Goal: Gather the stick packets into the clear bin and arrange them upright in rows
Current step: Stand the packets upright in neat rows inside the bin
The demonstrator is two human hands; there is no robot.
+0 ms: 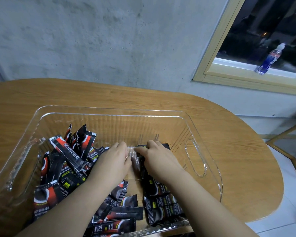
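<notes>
Both of our hands are working inside the clear bin [194,146], which is sitting on the wooden table [229,134] and filling the lower middle of the frame. We are bracing a small bundle of stick packets [140,161] between them at the centre of the frame: our left hand [117,159] is pressing in from the left with fingers held together and curled over the packet tops, and our right hand [156,156] is closing from the right, its fingers curled over the bundle's far edge. Whether the thumbs are pinching underneath we cannot tell, since the hands are hiding them. We are squeezing from two sides, we judge, so that the thin packets are standing on end instead of sliding flat.

Most of the remaining packets are lying in a loose heap [70,161] at the left of the bin, some tipped up against the left wall, others crossing each other. A flatter group [162,207] is lying side by side at lower right, below our right forearm. The upper right of the bin floor is bare, probably being kept free for rows. We judge the gathering mostly done and the rows barely begun.

A plastic bottle [270,59] is standing on the window sill at upper right.
</notes>
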